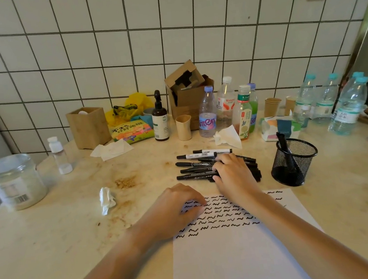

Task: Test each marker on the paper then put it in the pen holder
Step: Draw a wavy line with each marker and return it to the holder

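Note:
A white sheet of paper (pixel 239 260) lies in front of me, its upper part covered with rows of black squiggles. My left hand (pixel 177 207) rests on the sheet's top left corner with loosely curled fingers and holds nothing. Just beyond the paper is a pile of several black markers (pixel 194 176), with two white-bodied markers (pixel 212 152) at its far side. My right hand (pixel 233 172) lies on the pile, fingers curled round one black marker. A black mesh pen holder (pixel 295 162) stands to the right of the pile with a black marker (pixel 281 141) upright in it.
A crumpled tissue (pixel 107 199) lies left of the paper. A glass jar (pixel 14 181) stands at far left. Bottles (pixel 207 113), paper cups, a cardboard box (pixel 189 97) and a tissue pack (pixel 279 130) line the tiled wall. Several water bottles (pixel 346 107) stand at right.

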